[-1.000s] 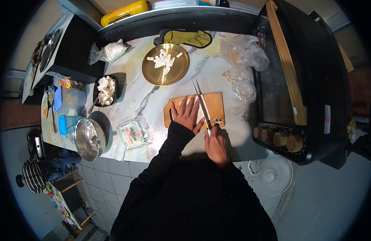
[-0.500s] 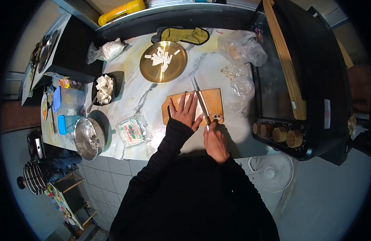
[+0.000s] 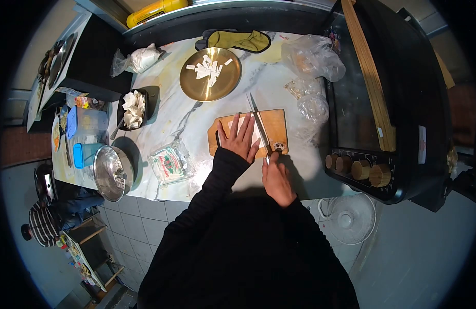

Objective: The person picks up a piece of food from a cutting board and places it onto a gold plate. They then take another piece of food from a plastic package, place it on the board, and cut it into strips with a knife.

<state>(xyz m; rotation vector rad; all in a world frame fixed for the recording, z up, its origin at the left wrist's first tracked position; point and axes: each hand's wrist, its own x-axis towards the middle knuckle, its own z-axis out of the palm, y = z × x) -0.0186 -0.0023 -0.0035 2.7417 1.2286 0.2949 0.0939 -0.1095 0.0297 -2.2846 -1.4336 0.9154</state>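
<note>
A wooden cutting board (image 3: 275,122) lies on the marbled table in front of me. My left hand (image 3: 239,138) is spread flat over a white sheet (image 3: 255,139) on the board, covering most of it. My right hand (image 3: 278,180) is closed round the handle of a long knife (image 3: 260,122). The blade points away from me and lies along the sheet's right edge, just right of my left fingers. Beyond the board, a gold-coloured round plate (image 3: 194,88) holds several small white strips (image 3: 209,70) in a loose pile.
At left are a metal bowl (image 3: 100,177), a dark bowl (image 3: 121,114) of white pieces and a printed plastic packet (image 3: 168,164). A black oven (image 3: 403,103) stands at right, near clear plastic bags (image 3: 312,54). A person (image 3: 45,224) is at lower left.
The camera view has shifted slightly. Both hands and the knife keep nearly the same place on the board.
</note>
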